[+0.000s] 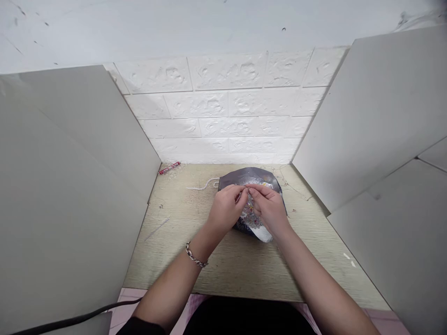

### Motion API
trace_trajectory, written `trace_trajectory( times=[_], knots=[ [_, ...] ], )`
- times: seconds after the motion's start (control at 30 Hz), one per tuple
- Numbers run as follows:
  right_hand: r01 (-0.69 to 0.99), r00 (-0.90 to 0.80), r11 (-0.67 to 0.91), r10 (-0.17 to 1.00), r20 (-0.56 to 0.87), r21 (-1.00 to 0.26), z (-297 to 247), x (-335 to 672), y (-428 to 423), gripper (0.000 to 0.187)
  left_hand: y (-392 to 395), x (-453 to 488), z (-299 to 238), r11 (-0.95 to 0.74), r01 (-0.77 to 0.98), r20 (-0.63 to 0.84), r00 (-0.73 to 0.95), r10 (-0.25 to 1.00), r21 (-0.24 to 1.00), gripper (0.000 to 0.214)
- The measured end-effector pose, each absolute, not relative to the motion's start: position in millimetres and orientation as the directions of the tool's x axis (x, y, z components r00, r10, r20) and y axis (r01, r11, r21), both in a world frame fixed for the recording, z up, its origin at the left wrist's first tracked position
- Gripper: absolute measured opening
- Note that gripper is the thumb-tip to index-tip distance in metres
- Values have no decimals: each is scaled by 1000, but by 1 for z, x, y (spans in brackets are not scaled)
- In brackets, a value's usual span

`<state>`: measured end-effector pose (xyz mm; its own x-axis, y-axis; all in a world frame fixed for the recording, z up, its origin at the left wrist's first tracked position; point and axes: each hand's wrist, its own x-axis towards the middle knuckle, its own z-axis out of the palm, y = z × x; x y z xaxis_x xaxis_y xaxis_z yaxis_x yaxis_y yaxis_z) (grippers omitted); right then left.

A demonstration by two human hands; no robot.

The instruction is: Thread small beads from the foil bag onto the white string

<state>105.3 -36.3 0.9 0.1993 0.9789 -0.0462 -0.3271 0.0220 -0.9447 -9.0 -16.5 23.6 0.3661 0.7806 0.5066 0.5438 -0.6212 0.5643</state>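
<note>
Both of my hands meet over a dark grey bag (244,175), its opened middle filled with small multicoloured beads (252,215). My left hand (228,202) pinches thumb and forefinger together, and my right hand (268,204) does the same, fingertips touching or nearly so. Whatever sits between the fingertips is too small to make out. A white scoop-like piece (262,234) lies at the bag's near edge, partly under my right hand. Left of the bag trails a strand of pale beads (200,188).
A red tube-shaped packet (169,168) rests at the table's back left corner. A thin white stick (157,229) lies on the left, near small bits (161,206). A thin thread (296,190) is at the right. Grey panels (363,116) flank the wooden table (209,274).
</note>
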Motion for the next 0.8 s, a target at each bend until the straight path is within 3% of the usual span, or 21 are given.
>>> trace_trajectory(
  times=[0.13,0.27,0.53,0.8],
  knots=[
    [-282,200,30,979,-28,-959,1,106,-36,29,-17,-10,23,-633,517,503,387,773,576,23],
    [-85,251,114,964,89,-990,-1,107,-37,29,-17,-10,22,-610,497,477,379,793,617,26],
    [236,272,198,926,260,-951,2,106,-42,26,-13,-10,22,-349,293,243,343,907,890,36],
    [295,355,234,873,334,-926,5,105,-47,21,-9,-10,19,-274,227,179,365,914,935,37]
  ],
)
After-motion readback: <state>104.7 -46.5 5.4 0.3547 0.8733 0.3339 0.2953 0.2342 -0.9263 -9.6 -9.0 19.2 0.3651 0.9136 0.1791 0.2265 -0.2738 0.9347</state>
